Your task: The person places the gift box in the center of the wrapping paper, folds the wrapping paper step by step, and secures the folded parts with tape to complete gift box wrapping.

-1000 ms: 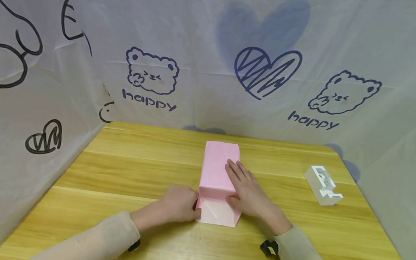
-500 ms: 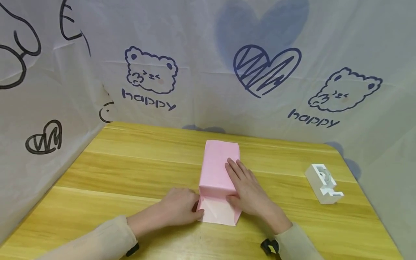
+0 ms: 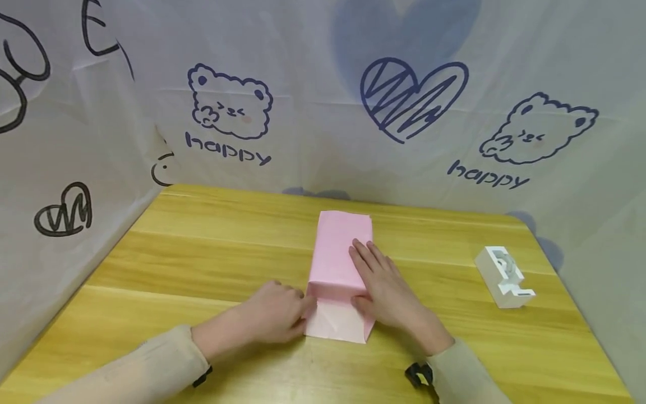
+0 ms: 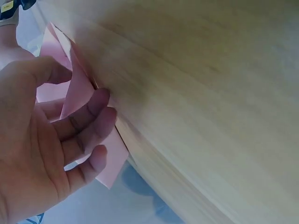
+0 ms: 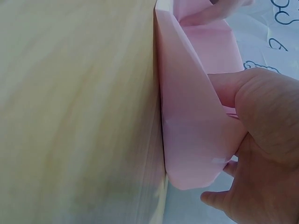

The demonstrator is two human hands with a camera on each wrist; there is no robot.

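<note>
A pink paper bag (image 3: 339,249) lies on the table with its near end unfolded, showing a paler inner face. My left hand (image 3: 276,311) is at the left side of that opening. In the left wrist view, its curled fingers and thumb are around a side flap (image 4: 79,91), with the index finger partly hidden behind the paper. My right hand (image 3: 387,287) rests on the bag's right side, fingers laid out straight along the top. Its thumb (image 5: 226,88) reaches in at the opening's edge in the right wrist view.
A white tape dispenser (image 3: 503,278) stands on the wooden table (image 3: 202,252) to the right. Behind and to the left hangs a white cloth (image 3: 313,112) printed with bears and hearts. A black strap (image 3: 420,375) shows at the right wrist.
My left fingers have shifted up along the opening's left edge, from the lower corner toward the fold. The right hand keeps its place on the bag. The head view has tilted slightly down.
</note>
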